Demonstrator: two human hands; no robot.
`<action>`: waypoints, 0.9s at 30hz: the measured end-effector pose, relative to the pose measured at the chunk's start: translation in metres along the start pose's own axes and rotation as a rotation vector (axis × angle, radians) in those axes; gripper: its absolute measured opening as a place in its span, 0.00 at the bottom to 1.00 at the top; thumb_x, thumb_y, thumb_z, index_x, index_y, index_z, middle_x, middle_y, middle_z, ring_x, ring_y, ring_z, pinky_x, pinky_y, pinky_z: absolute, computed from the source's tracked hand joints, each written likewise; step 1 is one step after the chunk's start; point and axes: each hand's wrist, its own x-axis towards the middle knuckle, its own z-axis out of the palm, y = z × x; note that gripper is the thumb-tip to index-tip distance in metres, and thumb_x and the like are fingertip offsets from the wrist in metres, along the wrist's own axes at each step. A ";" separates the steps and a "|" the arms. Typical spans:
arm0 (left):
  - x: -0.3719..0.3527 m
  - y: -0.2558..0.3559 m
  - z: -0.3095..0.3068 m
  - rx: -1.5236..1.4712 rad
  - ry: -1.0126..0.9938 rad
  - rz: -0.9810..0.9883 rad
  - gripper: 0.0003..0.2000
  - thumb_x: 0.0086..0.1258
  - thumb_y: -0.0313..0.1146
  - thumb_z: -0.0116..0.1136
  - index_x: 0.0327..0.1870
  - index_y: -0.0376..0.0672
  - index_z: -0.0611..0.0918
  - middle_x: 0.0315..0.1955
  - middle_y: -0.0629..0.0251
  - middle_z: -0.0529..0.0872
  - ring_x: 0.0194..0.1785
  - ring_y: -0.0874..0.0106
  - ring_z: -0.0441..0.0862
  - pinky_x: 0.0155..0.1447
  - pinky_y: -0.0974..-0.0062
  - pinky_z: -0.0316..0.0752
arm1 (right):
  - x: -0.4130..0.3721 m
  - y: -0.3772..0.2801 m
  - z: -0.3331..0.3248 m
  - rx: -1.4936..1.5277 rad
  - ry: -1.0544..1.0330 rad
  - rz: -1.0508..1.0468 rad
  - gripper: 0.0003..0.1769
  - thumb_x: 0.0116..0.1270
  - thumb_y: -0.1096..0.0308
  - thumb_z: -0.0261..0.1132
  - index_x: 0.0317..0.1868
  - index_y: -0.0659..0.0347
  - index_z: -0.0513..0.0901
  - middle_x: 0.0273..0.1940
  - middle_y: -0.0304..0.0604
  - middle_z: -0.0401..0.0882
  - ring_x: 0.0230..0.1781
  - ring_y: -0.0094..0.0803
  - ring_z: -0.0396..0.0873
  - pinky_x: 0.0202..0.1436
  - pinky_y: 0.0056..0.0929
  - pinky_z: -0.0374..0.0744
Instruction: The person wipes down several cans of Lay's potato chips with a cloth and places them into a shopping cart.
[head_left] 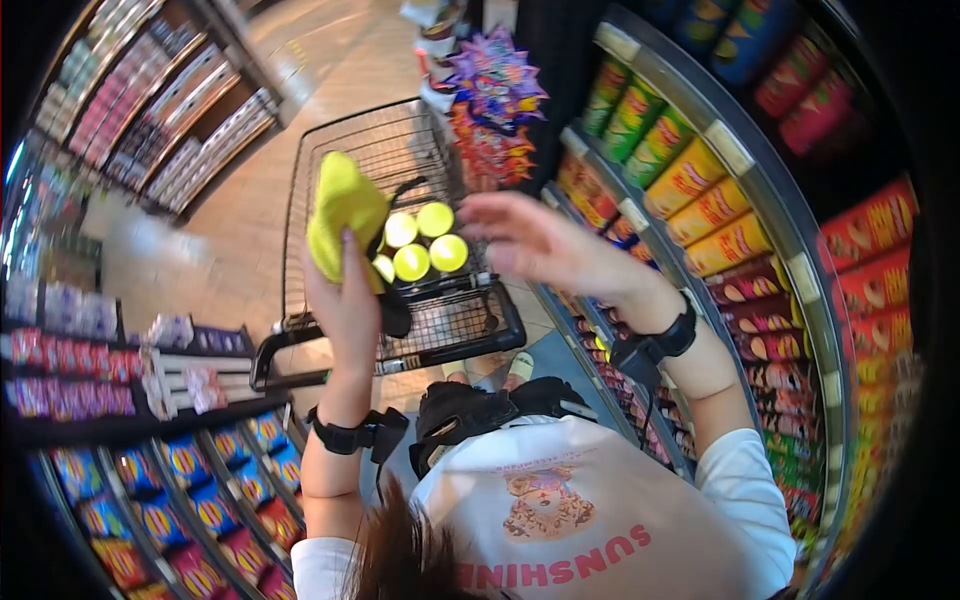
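1. The yellow packet point(343, 210) is up in the air over the near-left part of the shopping cart point(372, 140). Its lower end is hidden in the grip and its top stands clear above the basket's left rim.
2. The left hand point(348, 305) has it, fingers closed around the packet's bottom. The hand sits just above the cart's handle point(300, 345), with a black wrist strap point(345, 437) below.
3. The right hand point(535, 245) is over the cart's right rim with its fingers spread and nothing in them. It is blurred, so the fingertips are hard to make out. A black band point(680, 335) circles that wrist.
4. Between the two hands, down in the basket, stands a cluster of yellow-lidded cans point(425, 245). They are upright and packed touching one another toward the near wall of the cart, just beside the packet.
5. Beyond the cans, the far half of the basket shows bare wire.
6. It is tight on the cart's right, where a shelf of snack tubes point(720, 240) runs close along that rim. Purple hanging bags point(495, 85) crowd the far-right corner.
7. To the cart's left lies open floor point(230, 250), with shelves point(160, 100) well apart across the aisle.
8. On the near side of the handle, low racks of snack bags point(200, 480) flank the person's left arm.
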 end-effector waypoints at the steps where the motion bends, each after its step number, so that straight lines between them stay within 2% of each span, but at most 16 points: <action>1: 0.004 -0.010 -0.021 0.151 0.063 0.134 0.12 0.71 0.27 0.52 0.53 0.34 0.75 0.39 0.60 0.82 0.42 0.72 0.78 0.49 0.74 0.73 | 0.006 0.015 -0.009 -0.057 0.130 0.011 0.27 0.72 0.62 0.59 0.66 0.64 0.65 0.61 0.44 0.71 0.63 0.31 0.70 0.64 0.31 0.71; 2: 0.002 -0.012 -0.039 0.128 0.118 0.041 0.16 0.70 0.24 0.49 0.58 0.35 0.72 0.46 0.56 0.81 0.49 0.69 0.78 0.56 0.71 0.71 | 0.013 0.030 -0.024 -0.187 0.183 0.027 0.26 0.71 0.60 0.61 0.63 0.65 0.69 0.58 0.47 0.74 0.60 0.33 0.73 0.60 0.32 0.73; 3: 0.000 -0.022 -0.057 0.228 0.166 0.092 0.22 0.68 0.20 0.45 0.64 0.36 0.69 0.56 0.52 0.78 0.58 0.64 0.76 0.63 0.68 0.68 | 0.020 0.046 -0.038 -0.318 0.237 0.042 0.25 0.69 0.58 0.63 0.59 0.66 0.72 0.54 0.49 0.77 0.57 0.34 0.76 0.56 0.34 0.76; 5: 0.002 -0.016 -0.079 0.389 0.174 0.310 0.28 0.64 0.15 0.43 0.68 0.38 0.66 0.62 0.50 0.74 0.65 0.59 0.72 0.67 0.65 0.64 | 0.031 0.073 -0.052 -0.595 0.319 0.071 0.23 0.67 0.59 0.65 0.54 0.67 0.75 0.47 0.51 0.80 0.51 0.38 0.80 0.55 0.33 0.76; 6: -0.001 -0.016 -0.090 0.449 0.163 0.283 0.32 0.60 0.12 0.41 0.69 0.39 0.66 0.65 0.50 0.72 0.68 0.55 0.69 0.69 0.65 0.62 | 0.035 0.084 -0.054 -0.694 0.284 0.060 0.23 0.66 0.58 0.66 0.53 0.68 0.76 0.47 0.53 0.80 0.50 0.40 0.80 0.53 0.34 0.77; 7: -0.003 -0.019 -0.100 0.451 0.133 0.249 0.30 0.57 0.11 0.41 0.64 0.40 0.73 0.60 0.51 0.74 0.65 0.58 0.71 0.70 0.67 0.61 | 0.040 0.089 -0.055 -0.687 0.265 0.057 0.23 0.66 0.58 0.66 0.53 0.68 0.76 0.47 0.53 0.80 0.50 0.40 0.80 0.53 0.34 0.77; 9: -0.009 -0.036 -0.123 0.677 0.157 0.241 0.26 0.54 0.11 0.43 0.53 0.42 0.81 0.53 0.51 0.77 0.59 0.54 0.75 0.65 0.65 0.65 | 0.052 0.098 -0.055 -0.950 -0.005 0.128 0.24 0.64 0.56 0.66 0.52 0.67 0.76 0.47 0.52 0.80 0.46 0.39 0.81 0.50 0.34 0.78; 10: -0.009 -0.044 -0.130 0.680 0.216 0.237 0.20 0.53 0.13 0.45 0.43 0.42 0.83 0.46 0.51 0.77 0.53 0.52 0.76 0.60 0.63 0.68 | 0.060 0.097 -0.054 -0.854 0.002 0.232 0.24 0.63 0.55 0.67 0.51 0.67 0.78 0.44 0.51 0.81 0.43 0.40 0.82 0.47 0.34 0.79; 11: -0.010 -0.052 -0.137 0.682 0.213 0.236 0.20 0.53 0.13 0.45 0.43 0.42 0.83 0.46 0.51 0.77 0.53 0.52 0.76 0.60 0.63 0.68 | 0.070 0.100 -0.060 -0.875 -0.048 0.162 0.24 0.62 0.56 0.68 0.49 0.67 0.79 0.42 0.51 0.83 0.41 0.40 0.83 0.45 0.34 0.80; 14: -0.013 -0.077 -0.150 0.818 0.203 0.196 0.14 0.50 0.15 0.55 0.37 0.43 0.81 0.46 0.50 0.74 0.52 0.50 0.74 0.56 0.57 0.69 | 0.107 0.085 -0.062 -0.862 -0.115 0.258 0.20 0.64 0.59 0.67 0.48 0.67 0.78 0.42 0.49 0.84 0.43 0.36 0.82 0.49 0.32 0.78; 17: -0.013 -0.099 -0.137 1.061 0.069 0.272 0.12 0.52 0.27 0.61 0.40 0.42 0.81 0.49 0.49 0.75 0.53 0.50 0.71 0.58 0.55 0.67 | 0.147 0.090 -0.043 -1.104 -0.084 0.216 0.22 0.62 0.57 0.68 0.49 0.64 0.78 0.43 0.49 0.84 0.44 0.40 0.83 0.47 0.33 0.79; 19: -0.013 -0.111 -0.133 1.166 -0.067 0.294 0.13 0.52 0.31 0.63 0.40 0.42 0.80 0.51 0.49 0.74 0.52 0.51 0.71 0.57 0.56 0.67 | 0.173 0.104 -0.017 -1.280 -0.116 0.349 0.23 0.61 0.55 0.68 0.52 0.59 0.78 0.47 0.48 0.83 0.48 0.44 0.81 0.53 0.39 0.77; 21: -0.011 -0.119 -0.139 1.207 -0.195 0.268 0.16 0.52 0.32 0.66 0.43 0.43 0.80 0.53 0.51 0.75 0.50 0.53 0.71 0.55 0.57 0.68 | 0.196 0.106 0.017 -1.398 -0.284 0.564 0.29 0.61 0.52 0.67 0.60 0.53 0.74 0.55 0.46 0.79 0.61 0.43 0.74 0.66 0.60 0.60; 23: -0.007 -0.131 -0.146 1.218 -0.242 0.243 0.16 0.52 0.31 0.67 0.44 0.43 0.80 0.54 0.52 0.74 0.51 0.53 0.71 0.55 0.58 0.68 | 0.221 0.125 0.042 -1.436 -0.405 0.632 0.31 0.59 0.51 0.68 0.61 0.52 0.72 0.57 0.45 0.78 0.63 0.43 0.73 0.65 0.64 0.59; 25: -0.003 -0.139 -0.151 1.170 -0.281 0.214 0.19 0.51 0.29 0.66 0.46 0.44 0.81 0.56 0.53 0.73 0.53 0.53 0.71 0.57 0.58 0.68 | 0.243 0.140 0.065 -1.360 -0.402 0.635 0.32 0.60 0.51 0.68 0.62 0.52 0.72 0.57 0.45 0.77 0.62 0.43 0.73 0.65 0.63 0.60; 27: -0.001 -0.148 -0.155 1.133 -0.325 0.225 0.19 0.52 0.27 0.64 0.49 0.44 0.81 0.57 0.53 0.73 0.53 0.53 0.70 0.57 0.58 0.68 | 0.257 0.172 0.078 -1.336 -0.205 0.575 0.33 0.60 0.47 0.67 0.62 0.52 0.72 0.52 0.49 0.79 0.59 0.45 0.74 0.68 0.60 0.57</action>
